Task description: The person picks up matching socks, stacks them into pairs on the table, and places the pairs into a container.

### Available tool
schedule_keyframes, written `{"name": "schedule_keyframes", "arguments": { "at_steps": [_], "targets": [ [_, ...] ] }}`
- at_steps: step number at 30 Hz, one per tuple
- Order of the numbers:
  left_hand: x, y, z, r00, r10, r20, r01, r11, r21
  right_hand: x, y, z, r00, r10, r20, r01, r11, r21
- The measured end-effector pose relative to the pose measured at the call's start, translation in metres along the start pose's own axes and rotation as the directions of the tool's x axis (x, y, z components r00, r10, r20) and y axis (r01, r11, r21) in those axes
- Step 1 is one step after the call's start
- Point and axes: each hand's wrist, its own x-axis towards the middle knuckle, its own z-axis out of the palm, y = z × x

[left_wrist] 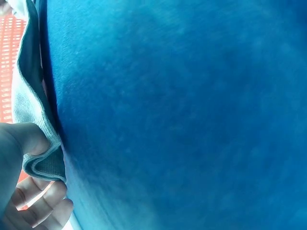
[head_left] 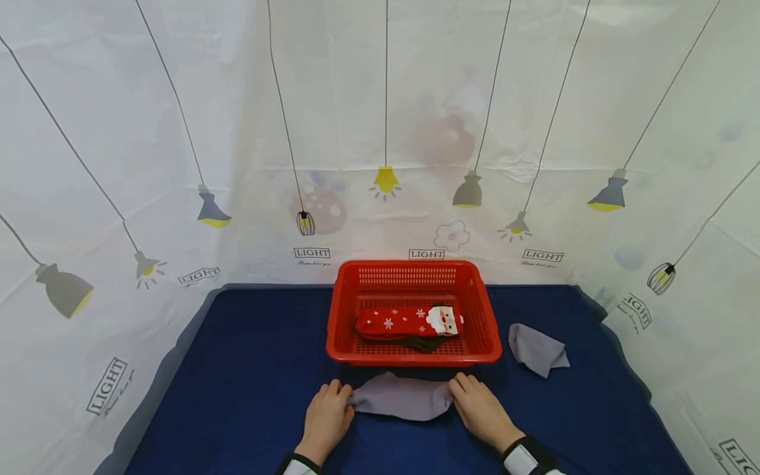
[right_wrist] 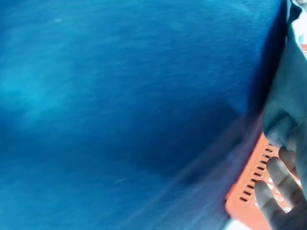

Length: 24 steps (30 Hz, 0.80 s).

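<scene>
A grey sock is stretched sideways in front of the red basket. My left hand pinches its left end; in the left wrist view the thumb and fingers grip a folded, ribbed edge of the sock. The other end is pinched by my right hand, whose lower fingers spread beside the basket in the right wrist view. To the right of the basket lies a second grey sock, crumpled on the cloth.
The red plastic basket stands at the back middle of the dark blue cloth. Inside it are a red sock with a Santa face and a dark sock under it. White printed sheeting encloses the back and sides.
</scene>
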Motion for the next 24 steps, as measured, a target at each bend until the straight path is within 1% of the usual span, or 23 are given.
{"name": "schedule_keyframes", "arguments": {
  "at_steps": [7,10,12,14,19,24],
  "targets": [
    [-0.004,0.002,0.001,1.000,-0.015,0.027,0.016,1.000,-0.003,-0.011,0.002,0.000,0.995,0.044,0.088,-0.046,0.999,0.025],
    [-0.004,0.002,0.002,1.000,-0.014,0.023,0.014,1.000,0.001,-0.014,0.003,0.001,0.989,0.058,0.136,-0.065,0.997,0.041],
    [-0.004,0.002,0.002,1.000,-0.006,0.016,0.006,1.000,0.008,-0.015,0.004,0.002,0.986,0.061,0.153,-0.070,0.996,0.058],
    [-0.004,0.003,0.001,1.000,-0.002,0.017,0.002,1.000,0.014,-0.016,0.005,0.003,0.987,0.060,0.152,-0.072,0.995,0.073],
    [-0.001,0.006,-0.005,0.999,0.004,0.032,-0.005,1.000,0.010,-0.017,0.005,0.002,0.992,0.065,0.104,-0.074,0.993,0.091],
    [0.003,0.014,-0.009,0.999,0.046,0.009,-0.046,0.999,0.006,-0.016,0.003,0.000,0.996,0.069,0.058,-0.073,0.995,0.068]
  ]
}}
